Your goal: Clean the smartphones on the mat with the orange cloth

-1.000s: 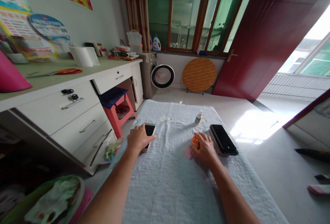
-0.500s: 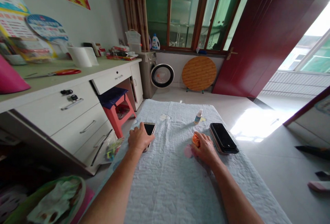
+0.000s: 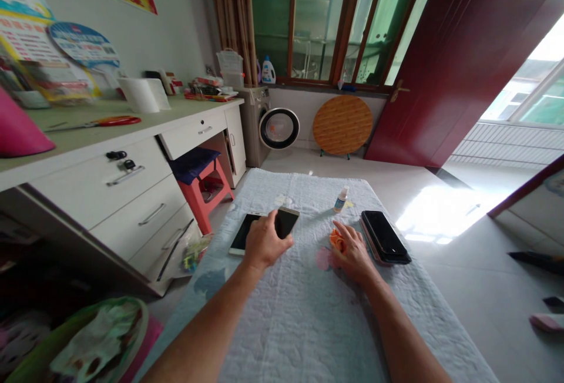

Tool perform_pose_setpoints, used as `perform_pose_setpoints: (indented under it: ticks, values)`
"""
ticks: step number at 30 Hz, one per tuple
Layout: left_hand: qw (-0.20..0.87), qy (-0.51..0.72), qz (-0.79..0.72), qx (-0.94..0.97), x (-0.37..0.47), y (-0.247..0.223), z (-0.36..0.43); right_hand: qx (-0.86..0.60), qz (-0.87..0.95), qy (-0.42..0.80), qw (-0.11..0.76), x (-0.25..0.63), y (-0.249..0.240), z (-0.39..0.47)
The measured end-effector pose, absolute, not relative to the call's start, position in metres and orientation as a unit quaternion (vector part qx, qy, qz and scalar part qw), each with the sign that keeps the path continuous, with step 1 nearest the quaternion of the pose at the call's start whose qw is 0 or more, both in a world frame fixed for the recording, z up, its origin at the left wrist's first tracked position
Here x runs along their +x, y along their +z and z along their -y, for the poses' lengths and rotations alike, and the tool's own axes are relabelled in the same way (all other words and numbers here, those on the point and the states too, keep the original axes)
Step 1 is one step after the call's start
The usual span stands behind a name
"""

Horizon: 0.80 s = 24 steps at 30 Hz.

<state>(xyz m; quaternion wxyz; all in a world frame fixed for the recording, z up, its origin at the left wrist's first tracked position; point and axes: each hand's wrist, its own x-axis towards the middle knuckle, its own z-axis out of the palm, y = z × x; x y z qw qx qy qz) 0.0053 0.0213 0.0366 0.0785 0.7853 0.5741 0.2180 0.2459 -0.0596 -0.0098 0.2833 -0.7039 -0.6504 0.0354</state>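
My left hand (image 3: pixel 267 242) is closed around a smartphone (image 3: pixel 287 222) with a dark screen, tilted just above the cloth-covered table (image 3: pixel 291 312). Beside that hand, a white-edged smartphone (image 3: pixel 241 235) lies on the cover, partly hidden by the fingers. My right hand (image 3: pixel 351 252) rests on the table with its fingers curled over a crumpled orange cloth (image 3: pixel 337 241), the index finger stretched forward. Right of it is a stack of dark smartphones (image 3: pixel 384 235). Beyond the orange cloth stands a small spray bottle (image 3: pixel 340 201) with a clear cap.
A white desk (image 3: pixel 99 180) runs along the left, with scissors (image 3: pixel 106 121) and a paper roll (image 3: pixel 140 95) on top. A red stool (image 3: pixel 200 195) sits under it. Below left is a lined waste bin (image 3: pixel 143 336). At the back are a washing machine (image 3: pixel 253 124) and a round wooden tabletop (image 3: pixel 342 124).
My left hand has moved right, carrying the smartphone off the white-edged one, which now shows. My right hand stays at the orange cloth, its index finger now more extended.
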Motion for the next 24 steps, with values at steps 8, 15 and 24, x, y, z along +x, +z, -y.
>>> perform_pose_setpoints:
  ticks: [8, 15, 24]
  values:
    - [0.135, 0.169, -0.481, 0.85, 0.036, 0.017, 0.014, -0.698, 0.673, 0.039, 0.242, 0.248, -0.008, 0.059]
    - [0.116, 0.133, -0.496, 0.85, 0.035, 0.021, 0.015, -0.7, 0.67, 0.051, 0.241, 0.25, -0.006, 0.06]
    - [0.208, 0.015, -0.445, 0.871, -0.002, 0.033, -0.007, -0.69, 0.672, 0.093, 0.251, 0.253, -0.001, 0.059]
